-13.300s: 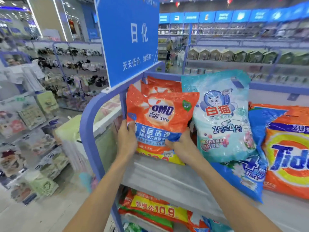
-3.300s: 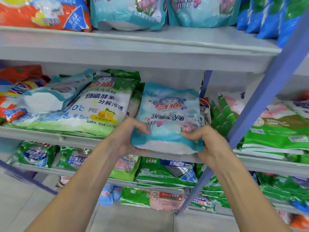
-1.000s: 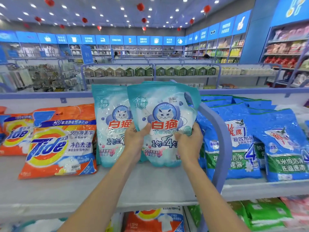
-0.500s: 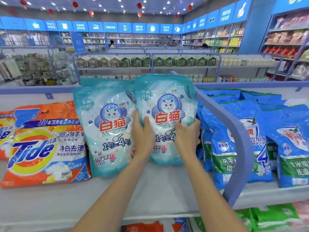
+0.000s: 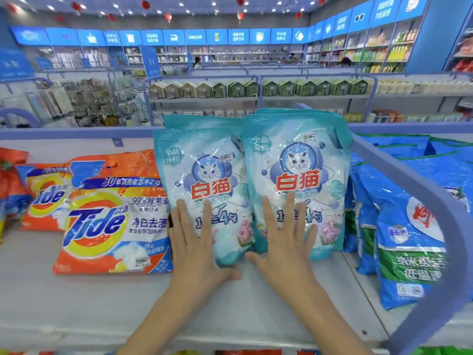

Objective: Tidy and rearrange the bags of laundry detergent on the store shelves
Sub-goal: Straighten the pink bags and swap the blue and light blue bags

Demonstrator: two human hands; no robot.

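Two light-teal detergent bags with a white cat logo stand side by side on the top shelf [image 5: 128, 303], leaning back. My left hand [image 5: 197, 242] lies flat with straight fingers on the lower front of the left teal bag [image 5: 204, 170]. My right hand [image 5: 286, 239] presses flat, fingers spread, on the lower front of the right teal bag [image 5: 299, 162]. Neither hand grips anything. Another teal bag shows behind the left one.
Orange Tide bags [image 5: 112, 216] lie to the left. Blue and green detergent bags [image 5: 404, 226] stand to the right, beyond a curved purple-blue divider rail [image 5: 450, 226]. A low back wall [image 5: 64, 142] closes the shelf. Store aisles lie behind.
Both hands held the right teal bag by its sides half a second ago. Now they have let go and lie flat, one on each bag. The view is closer.
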